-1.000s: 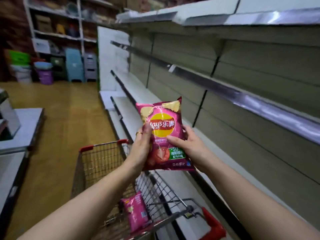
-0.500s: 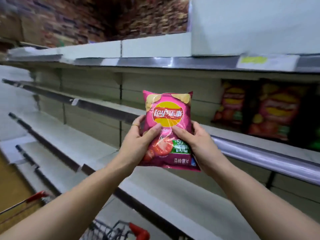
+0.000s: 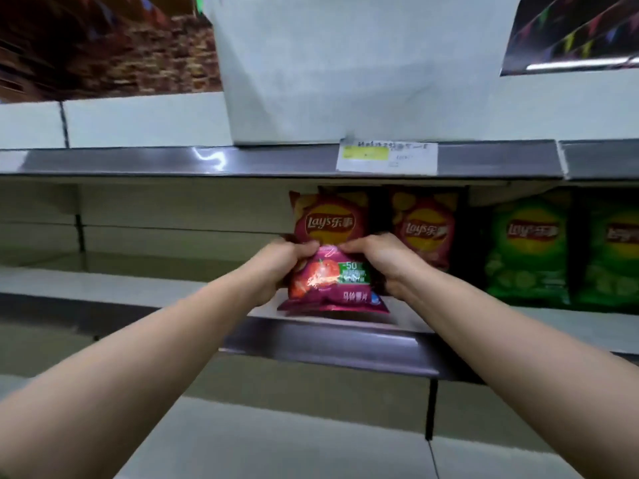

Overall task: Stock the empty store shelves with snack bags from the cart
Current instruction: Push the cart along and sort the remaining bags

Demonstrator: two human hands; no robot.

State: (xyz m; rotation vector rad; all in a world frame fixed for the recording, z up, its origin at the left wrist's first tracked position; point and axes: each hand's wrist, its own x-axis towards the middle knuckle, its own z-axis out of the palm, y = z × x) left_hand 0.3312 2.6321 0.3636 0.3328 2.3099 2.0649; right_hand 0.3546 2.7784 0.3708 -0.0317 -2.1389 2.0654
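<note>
- Hands meet at the shelf [image 3: 345,344]: left grip [image 3: 280,267] and right grip [image 3: 385,261] both curl round the top corners of a pink snack bag [image 3: 328,283].
- Bag's base appears to rest on the front lip, just below both grips; a red bag [image 3: 328,219] stands just behind them.
- Best handled, it seems, by sliding it back upright against that red bag, label forward, before letting go.

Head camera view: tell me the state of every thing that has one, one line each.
Pink chip bag, gripped by both hands, bottom at shelf front.
Left hand, gripping the bag.
Right hand, gripping the bag.
Red bags, upright on shelf.
Green bags, upright on shelf.
</note>
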